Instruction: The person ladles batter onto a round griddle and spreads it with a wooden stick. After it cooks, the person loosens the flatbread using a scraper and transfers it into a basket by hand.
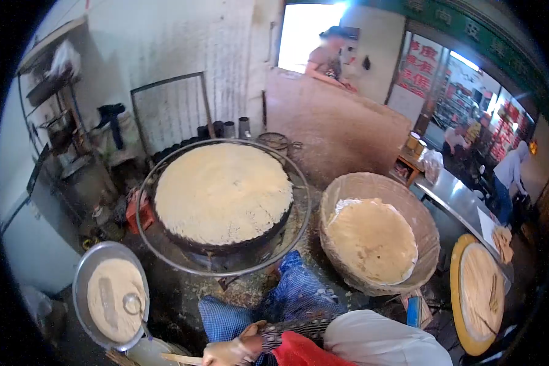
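Observation:
At the bottom edge, my left hand is closed on a light wooden stick, which points left and is cut off by the frame. Close against its wrist lies my right hand, at the end of a dark patterned sleeve; its fingers are mostly hidden. A steel basin of pale batter stands to the left, with a ladle in it. Ahead, a wide round griddle bears a pale, thin pancake, with a metal ring around it.
Right of the griddle, a deep basket holds brownish flatbread. A yellow round tray carries more flatbread and tongs. Blue checked cloth lies in front of me. One person is behind a board; others are beyond a metal counter.

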Motion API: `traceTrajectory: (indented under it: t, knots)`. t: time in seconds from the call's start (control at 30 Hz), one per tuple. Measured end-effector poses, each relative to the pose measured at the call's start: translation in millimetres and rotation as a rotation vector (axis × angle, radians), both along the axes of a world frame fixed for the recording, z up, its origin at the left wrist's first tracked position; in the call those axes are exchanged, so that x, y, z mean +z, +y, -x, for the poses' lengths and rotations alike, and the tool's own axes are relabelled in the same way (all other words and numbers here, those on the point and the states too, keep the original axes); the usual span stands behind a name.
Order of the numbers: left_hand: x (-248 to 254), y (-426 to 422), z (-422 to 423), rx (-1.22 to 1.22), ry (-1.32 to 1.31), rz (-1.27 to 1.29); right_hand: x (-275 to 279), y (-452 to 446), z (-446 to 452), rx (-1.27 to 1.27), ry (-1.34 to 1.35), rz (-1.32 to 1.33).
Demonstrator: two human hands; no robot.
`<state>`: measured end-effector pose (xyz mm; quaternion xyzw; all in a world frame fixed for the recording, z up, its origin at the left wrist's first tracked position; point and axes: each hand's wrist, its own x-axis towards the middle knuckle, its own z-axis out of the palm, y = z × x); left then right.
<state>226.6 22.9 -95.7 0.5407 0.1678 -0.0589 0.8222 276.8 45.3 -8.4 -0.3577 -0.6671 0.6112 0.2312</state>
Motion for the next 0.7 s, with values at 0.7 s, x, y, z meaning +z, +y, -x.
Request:
traceTrajectory:
  t: [0.7]
  knots:
    - [32,-41,-71,-0.144,0.154,-0.509,71,-325,-184,-0.648,0.687,0.145]
